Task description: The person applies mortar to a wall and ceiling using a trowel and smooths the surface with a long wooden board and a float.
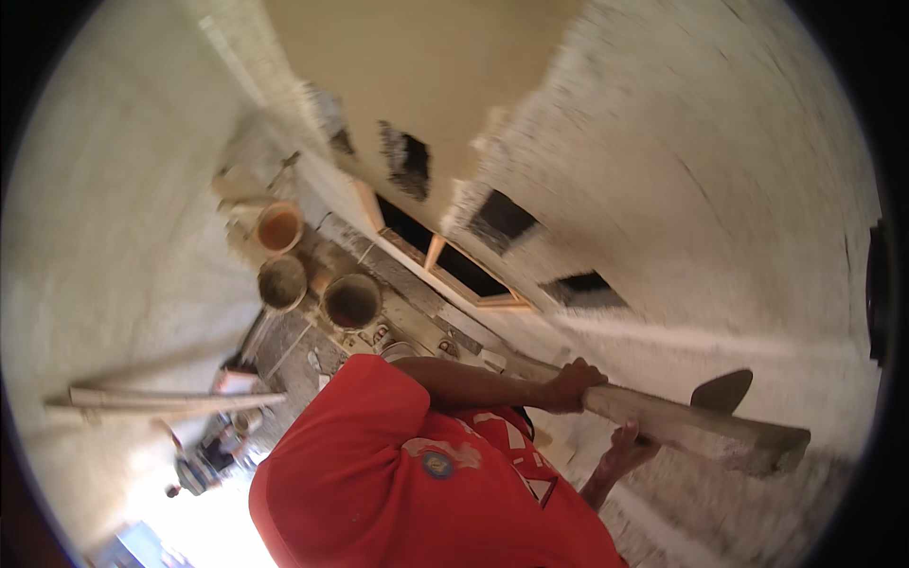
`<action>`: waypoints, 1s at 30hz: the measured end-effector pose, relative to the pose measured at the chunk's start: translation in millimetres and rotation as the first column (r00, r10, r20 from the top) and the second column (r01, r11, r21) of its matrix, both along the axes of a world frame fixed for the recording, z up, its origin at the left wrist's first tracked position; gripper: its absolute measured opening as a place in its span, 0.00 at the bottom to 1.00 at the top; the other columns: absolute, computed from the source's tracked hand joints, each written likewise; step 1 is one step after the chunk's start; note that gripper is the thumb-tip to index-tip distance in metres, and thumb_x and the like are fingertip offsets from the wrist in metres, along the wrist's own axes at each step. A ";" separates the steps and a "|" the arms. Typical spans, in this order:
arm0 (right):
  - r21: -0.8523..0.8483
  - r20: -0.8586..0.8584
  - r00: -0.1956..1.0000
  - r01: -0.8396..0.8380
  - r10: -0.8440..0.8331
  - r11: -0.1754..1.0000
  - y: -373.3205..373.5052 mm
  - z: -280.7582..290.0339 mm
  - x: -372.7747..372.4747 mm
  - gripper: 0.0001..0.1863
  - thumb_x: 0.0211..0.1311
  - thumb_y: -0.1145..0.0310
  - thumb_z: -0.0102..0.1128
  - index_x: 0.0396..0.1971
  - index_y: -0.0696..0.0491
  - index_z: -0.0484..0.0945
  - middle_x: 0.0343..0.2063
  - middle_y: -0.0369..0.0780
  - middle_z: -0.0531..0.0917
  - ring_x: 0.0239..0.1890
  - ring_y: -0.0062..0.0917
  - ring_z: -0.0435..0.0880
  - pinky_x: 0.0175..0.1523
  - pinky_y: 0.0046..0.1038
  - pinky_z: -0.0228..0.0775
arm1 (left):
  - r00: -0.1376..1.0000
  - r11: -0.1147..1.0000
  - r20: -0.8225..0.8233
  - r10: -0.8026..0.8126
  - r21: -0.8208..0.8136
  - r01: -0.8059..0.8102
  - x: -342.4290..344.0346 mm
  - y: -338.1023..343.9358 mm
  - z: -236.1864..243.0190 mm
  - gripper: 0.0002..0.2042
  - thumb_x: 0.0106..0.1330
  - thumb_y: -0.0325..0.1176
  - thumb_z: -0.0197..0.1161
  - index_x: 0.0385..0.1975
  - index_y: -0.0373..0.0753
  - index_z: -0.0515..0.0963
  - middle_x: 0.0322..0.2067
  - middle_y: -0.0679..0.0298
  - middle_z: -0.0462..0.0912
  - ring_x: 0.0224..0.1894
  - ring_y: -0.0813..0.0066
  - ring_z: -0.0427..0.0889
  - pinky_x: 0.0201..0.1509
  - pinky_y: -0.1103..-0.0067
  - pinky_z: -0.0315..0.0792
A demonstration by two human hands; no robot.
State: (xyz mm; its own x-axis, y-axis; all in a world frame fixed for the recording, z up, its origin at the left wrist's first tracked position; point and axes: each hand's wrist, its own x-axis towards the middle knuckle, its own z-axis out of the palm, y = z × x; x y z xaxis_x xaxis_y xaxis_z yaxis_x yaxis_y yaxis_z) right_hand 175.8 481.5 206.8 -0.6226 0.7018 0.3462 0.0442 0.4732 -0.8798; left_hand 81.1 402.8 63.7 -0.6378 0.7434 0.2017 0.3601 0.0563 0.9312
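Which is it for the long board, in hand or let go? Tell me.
In hand: the left hand grips the long board, and the right hand is at its lower edge.

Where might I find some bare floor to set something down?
The floor strip between the buckets and the planks looks barest, though bits litter it near the red sleeve. It is crowded among the buckets, and around the left hand, right hand and board.

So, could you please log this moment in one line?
Left hand: grips board; right hand: at its edge; flat blade: beside board
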 end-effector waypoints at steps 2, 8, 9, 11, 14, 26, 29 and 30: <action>-0.031 0.002 0.992 0.130 -0.130 0.991 16.5 -1.1 18.0 0.32 0.48 0.52 0.73 0.41 0.63 0.69 0.20 0.33 0.72 0.16 0.14 0.65 0.19 0.19 0.56 | 0.990 0.994 -0.111 0.089 0.075 -0.081 22.0 27.5 -5.3 0.30 0.42 0.36 0.72 0.50 0.44 0.74 0.41 0.59 0.75 0.46 0.55 0.70 0.49 0.62 0.67; -0.103 0.108 0.942 0.328 -0.317 0.939 40.7 31.8 49.5 0.19 0.43 0.62 0.75 0.27 0.59 0.76 0.16 0.33 0.73 0.13 0.15 0.64 0.17 0.22 0.54 | 0.943 0.952 -0.130 -0.307 -0.054 0.302 39.7 62.0 -6.8 0.49 0.42 0.44 0.75 0.68 0.44 0.56 0.62 0.49 0.62 0.59 0.43 0.65 0.62 0.55 0.60; -0.063 0.129 0.924 0.369 -0.359 0.927 56.2 24.5 65.5 0.20 0.43 0.62 0.75 0.28 0.60 0.76 0.17 0.33 0.73 0.13 0.15 0.64 0.18 0.22 0.55 | 0.905 0.909 -0.120 -0.408 -0.143 0.391 34.3 60.8 1.0 0.53 0.42 0.47 0.76 0.69 0.42 0.52 0.65 0.48 0.58 0.64 0.45 0.60 0.65 0.58 0.58; -0.071 0.249 0.881 0.431 -0.402 0.900 72.6 26.9 84.9 0.23 0.42 0.62 0.77 0.32 0.62 0.77 0.23 0.35 0.77 0.20 0.17 0.69 0.26 0.24 0.61 | 0.901 0.916 -0.163 -0.401 -0.065 0.396 24.9 52.3 -28.9 0.55 0.43 0.49 0.76 0.70 0.38 0.49 0.67 0.46 0.55 0.68 0.48 0.56 0.68 0.60 0.56; -0.012 0.359 0.811 0.499 -0.462 0.866 105.8 13.6 112.3 0.26 0.40 0.59 0.78 0.33 0.63 0.78 0.27 0.37 0.80 0.30 0.22 0.75 0.38 0.26 0.68 | 0.940 0.928 0.021 -0.341 -0.154 0.340 -8.3 5.0 -84.6 0.51 0.47 0.48 0.75 0.69 0.37 0.53 0.65 0.46 0.60 0.67 0.49 0.60 0.68 0.62 0.57; 0.310 0.523 0.576 0.557 -0.628 0.770 210.6 -91.7 139.9 0.29 0.37 0.54 0.76 0.37 0.59 0.82 0.34 0.48 0.86 0.40 0.37 0.86 0.45 0.37 0.74 | 0.909 0.751 0.182 0.376 -0.634 -0.184 -80.4 -223.4 -183.7 0.37 0.52 0.38 0.71 0.61 0.30 0.65 0.47 0.46 0.78 0.49 0.54 0.78 0.54 0.67 0.70; 0.334 0.615 0.468 0.575 -0.635 0.747 237.3 -137.5 144.8 0.30 0.36 0.53 0.77 0.38 0.58 0.82 0.36 0.49 0.85 0.43 0.40 0.84 0.47 0.39 0.74 | 0.799 0.690 0.284 0.530 -0.692 -0.211 -81.0 -247.4 -194.6 0.35 0.53 0.37 0.70 0.61 0.30 0.66 0.43 0.48 0.80 0.44 0.59 0.79 0.51 0.69 0.71; 0.338 0.605 0.476 0.572 -0.638 0.748 239.4 -148.9 143.3 0.30 0.36 0.53 0.77 0.38 0.58 0.82 0.36 0.49 0.85 0.43 0.40 0.84 0.47 0.39 0.74 | 0.790 0.700 0.301 0.533 -0.682 -0.213 -79.6 -254.6 -196.2 0.34 0.53 0.36 0.68 0.60 0.30 0.67 0.42 0.50 0.80 0.43 0.61 0.79 0.50 0.69 0.71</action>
State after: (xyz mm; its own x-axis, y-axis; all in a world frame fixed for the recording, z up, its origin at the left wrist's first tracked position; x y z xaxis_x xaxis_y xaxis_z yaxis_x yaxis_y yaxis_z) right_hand 319.1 720.9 57.9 -0.1266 0.9859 0.1096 0.8794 0.1627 -0.4474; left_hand 1.4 148.2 -132.5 -0.7779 0.2758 -0.5646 -0.2625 0.6737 0.6908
